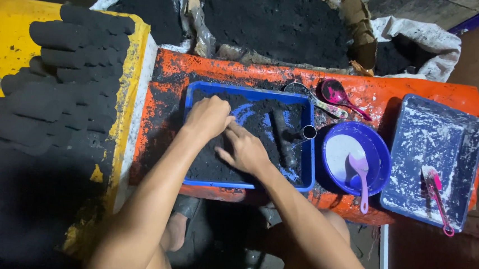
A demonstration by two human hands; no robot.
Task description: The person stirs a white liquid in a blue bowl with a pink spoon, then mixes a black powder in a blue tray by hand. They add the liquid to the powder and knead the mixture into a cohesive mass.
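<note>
Two bare forearms reach forward from the bottom edge into a blue tray (305,156) on an orange bench (422,91). The left hand (208,117) rests knuckles up, fingers curled down into the black powder (215,163) that fills the tray; whether it grips any cannot be told. The right hand (245,150) lies just beside it, touching, fingers spread loosely over the powder, holding nothing visible. A dark metal tube (284,137) lies in the tray just right of the hands. Further right sit a purple bowl (381,155) with a lilac spoon (360,174), then a white-dusted blue tray (447,138). At left, black pressed rolls (69,77) are stacked on a yellow surface (1,45). Open sacks (426,35) of black powder stand behind.
</note>
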